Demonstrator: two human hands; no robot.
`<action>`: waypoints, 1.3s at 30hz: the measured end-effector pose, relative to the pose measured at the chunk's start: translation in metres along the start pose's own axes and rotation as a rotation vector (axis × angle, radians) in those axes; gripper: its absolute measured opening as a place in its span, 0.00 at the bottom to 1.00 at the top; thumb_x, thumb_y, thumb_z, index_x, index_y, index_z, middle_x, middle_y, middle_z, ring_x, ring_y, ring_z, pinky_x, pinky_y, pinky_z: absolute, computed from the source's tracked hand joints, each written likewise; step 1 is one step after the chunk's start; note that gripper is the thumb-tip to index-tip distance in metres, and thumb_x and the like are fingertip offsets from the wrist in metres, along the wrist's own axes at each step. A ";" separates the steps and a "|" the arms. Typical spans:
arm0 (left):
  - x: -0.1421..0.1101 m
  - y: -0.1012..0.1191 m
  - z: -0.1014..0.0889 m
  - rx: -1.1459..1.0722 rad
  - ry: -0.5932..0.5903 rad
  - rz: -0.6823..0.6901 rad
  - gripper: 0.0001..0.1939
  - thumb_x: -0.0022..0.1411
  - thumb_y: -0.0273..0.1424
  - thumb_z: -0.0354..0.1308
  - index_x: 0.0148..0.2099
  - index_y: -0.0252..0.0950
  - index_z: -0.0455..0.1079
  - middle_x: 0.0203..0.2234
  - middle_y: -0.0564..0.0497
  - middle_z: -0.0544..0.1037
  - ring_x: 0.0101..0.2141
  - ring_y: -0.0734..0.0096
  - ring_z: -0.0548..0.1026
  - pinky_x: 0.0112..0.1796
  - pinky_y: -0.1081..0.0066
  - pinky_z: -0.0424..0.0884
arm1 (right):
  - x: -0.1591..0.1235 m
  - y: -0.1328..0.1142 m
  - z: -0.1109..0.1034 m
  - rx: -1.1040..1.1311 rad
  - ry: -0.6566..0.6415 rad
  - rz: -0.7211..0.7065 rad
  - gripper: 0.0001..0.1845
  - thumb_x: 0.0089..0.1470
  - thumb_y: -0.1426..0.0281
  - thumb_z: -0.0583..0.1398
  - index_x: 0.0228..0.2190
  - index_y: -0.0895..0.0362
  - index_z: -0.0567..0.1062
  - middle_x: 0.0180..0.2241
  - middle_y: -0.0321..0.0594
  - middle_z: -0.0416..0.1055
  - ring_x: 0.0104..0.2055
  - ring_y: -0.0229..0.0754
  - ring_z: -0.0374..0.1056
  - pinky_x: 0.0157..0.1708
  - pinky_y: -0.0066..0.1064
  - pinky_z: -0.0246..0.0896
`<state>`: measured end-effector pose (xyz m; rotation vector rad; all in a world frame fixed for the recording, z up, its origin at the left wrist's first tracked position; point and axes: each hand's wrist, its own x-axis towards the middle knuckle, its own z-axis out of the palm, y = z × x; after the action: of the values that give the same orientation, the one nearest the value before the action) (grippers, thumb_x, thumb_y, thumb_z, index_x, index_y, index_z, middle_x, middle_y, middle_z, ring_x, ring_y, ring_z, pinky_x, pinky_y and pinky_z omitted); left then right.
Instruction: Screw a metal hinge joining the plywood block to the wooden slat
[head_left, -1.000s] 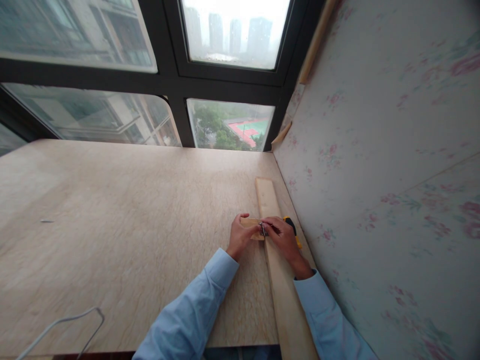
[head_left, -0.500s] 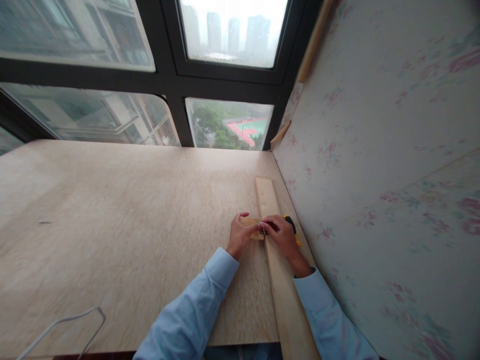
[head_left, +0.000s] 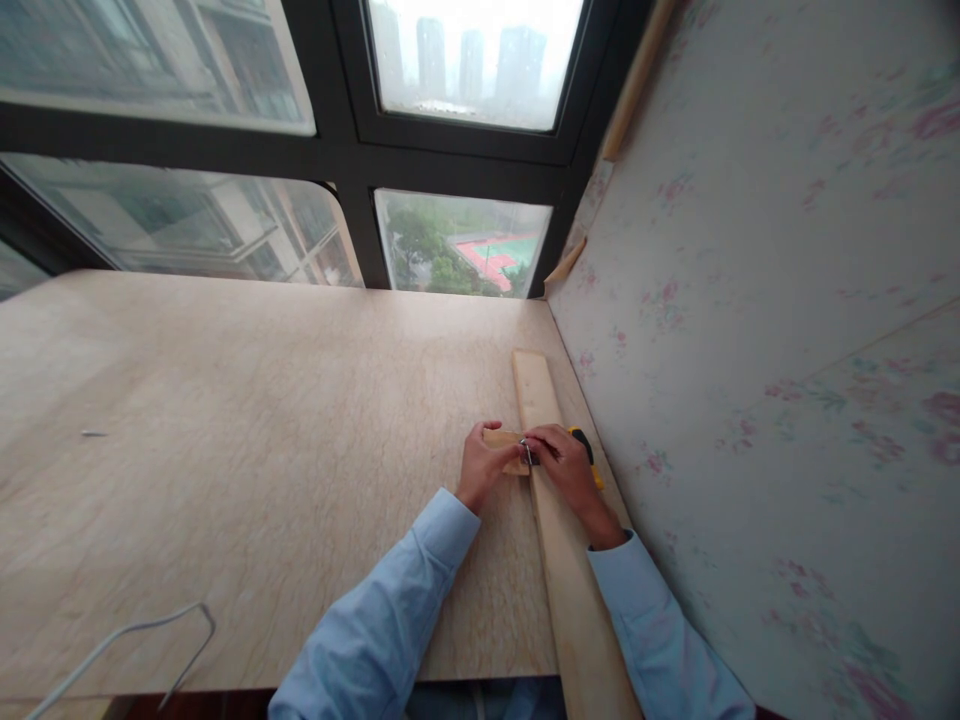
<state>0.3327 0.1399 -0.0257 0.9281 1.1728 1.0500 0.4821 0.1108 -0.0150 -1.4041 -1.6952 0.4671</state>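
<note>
- Tan short wooden block [head_left: 504, 438]: probably light, stiff; hold its edges.
- Your left hand [head_left: 480, 466] grips it; your right hand [head_left: 564, 463] pinches a small silvery metal piece [head_left: 527, 453].

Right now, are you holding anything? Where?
Left hand holds a wood block around its left end; right hand is at a metal piece, grip unclear.
</note>
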 end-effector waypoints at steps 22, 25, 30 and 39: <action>-0.001 -0.001 0.000 -0.003 -0.001 0.003 0.30 0.39 0.28 0.71 0.46 0.30 0.66 0.29 0.48 0.75 0.28 0.71 0.73 0.28 0.74 0.69 | -0.003 0.023 -0.055 -0.256 0.173 0.181 0.14 0.52 0.67 0.60 0.40 0.58 0.76 0.40 0.48 0.74 0.36 0.47 0.71 0.36 0.40 0.69; 0.002 -0.004 0.000 0.009 0.005 0.003 0.30 0.39 0.28 0.71 0.46 0.30 0.67 0.30 0.48 0.75 0.28 0.70 0.73 0.28 0.73 0.69 | -0.009 0.038 -0.050 -0.351 0.112 0.197 0.16 0.47 0.70 0.63 0.41 0.56 0.76 0.41 0.48 0.75 0.42 0.50 0.70 0.45 0.44 0.66; 0.003 -0.004 -0.001 0.035 0.018 0.012 0.30 0.38 0.29 0.71 0.46 0.31 0.68 0.31 0.48 0.75 0.29 0.69 0.73 0.29 0.73 0.69 | -0.016 0.044 -0.050 -0.459 0.066 0.282 0.12 0.46 0.70 0.63 0.37 0.56 0.76 0.36 0.47 0.77 0.37 0.49 0.72 0.38 0.38 0.66; 0.000 -0.003 0.000 0.005 0.018 -0.001 0.31 0.37 0.30 0.72 0.46 0.31 0.67 0.31 0.48 0.74 0.29 0.69 0.73 0.30 0.72 0.69 | -0.014 0.019 -0.059 -0.333 -0.023 0.323 0.10 0.44 0.74 0.59 0.31 0.55 0.78 0.26 0.38 0.78 0.26 0.43 0.72 0.24 0.28 0.62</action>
<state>0.3331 0.1394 -0.0283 0.9236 1.1909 1.0573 0.5408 0.0894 -0.0011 -1.9373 -1.6211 0.3886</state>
